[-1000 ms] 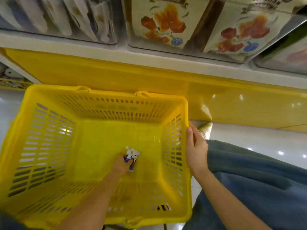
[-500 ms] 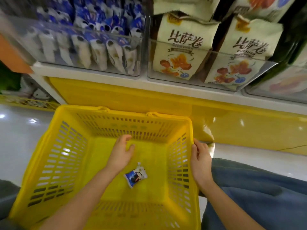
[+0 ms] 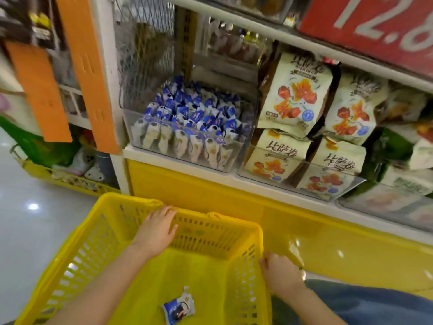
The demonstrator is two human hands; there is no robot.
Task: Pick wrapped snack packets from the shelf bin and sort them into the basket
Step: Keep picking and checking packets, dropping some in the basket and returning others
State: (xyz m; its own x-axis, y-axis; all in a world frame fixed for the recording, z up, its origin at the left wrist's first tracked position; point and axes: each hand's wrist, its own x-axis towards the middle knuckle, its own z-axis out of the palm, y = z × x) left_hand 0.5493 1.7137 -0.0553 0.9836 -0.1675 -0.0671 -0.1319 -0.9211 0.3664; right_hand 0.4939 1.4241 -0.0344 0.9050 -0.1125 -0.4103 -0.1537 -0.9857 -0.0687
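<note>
A yellow slotted basket point(image 3: 75, 252) sits low in front of me. One blue-and-white wrapped snack packet point(image 3: 179, 307) lies on its floor. My left hand point(image 3: 157, 228) hovers empty over the basket's far wall, fingers straight and spread toward the shelf. My right hand point(image 3: 280, 274) grips the basket's right rim with curled fingers. Above, a clear shelf bin point(image 3: 187, 146) holds several blue-and-white snack packets point(image 3: 194, 113).
Cream bags with red and orange print point(image 3: 295, 99) fill clear bins to the right. A yellow base panel point(image 3: 210, 191) runs under the shelf. Orange strips point(image 3: 91, 66) hang at the left. Glossy floor point(image 3: 30, 231) lies to the left, blue cloth point(image 3: 375, 308) at the lower right.
My left hand let go of the packet on the basket floor and rose toward the far wall, empty. The view tilted up, revealing the shelf bin. My right hand stayed on the rim.
</note>
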